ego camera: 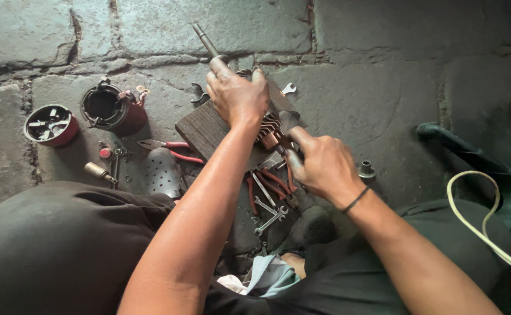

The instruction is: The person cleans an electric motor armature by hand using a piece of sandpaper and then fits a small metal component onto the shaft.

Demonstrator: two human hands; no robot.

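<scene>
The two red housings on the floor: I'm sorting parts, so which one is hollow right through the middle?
The taller red housing, nearer the left hand. Its centre is an open dark bore, while the shallower red cap at the far left shows pale crossing ribs inside.

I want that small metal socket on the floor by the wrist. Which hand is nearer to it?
Right hand: the socket sits just beside it. The left hand is farther up-left.

A floor-level repair workshop: spanners [270, 214], pliers [165, 146] (red-handled), motor housing [111, 108] on stone floor [372, 99].

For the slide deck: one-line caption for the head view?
Left hand steadies a motor rotor on a wood block; right hand grips a hammer.
</scene>
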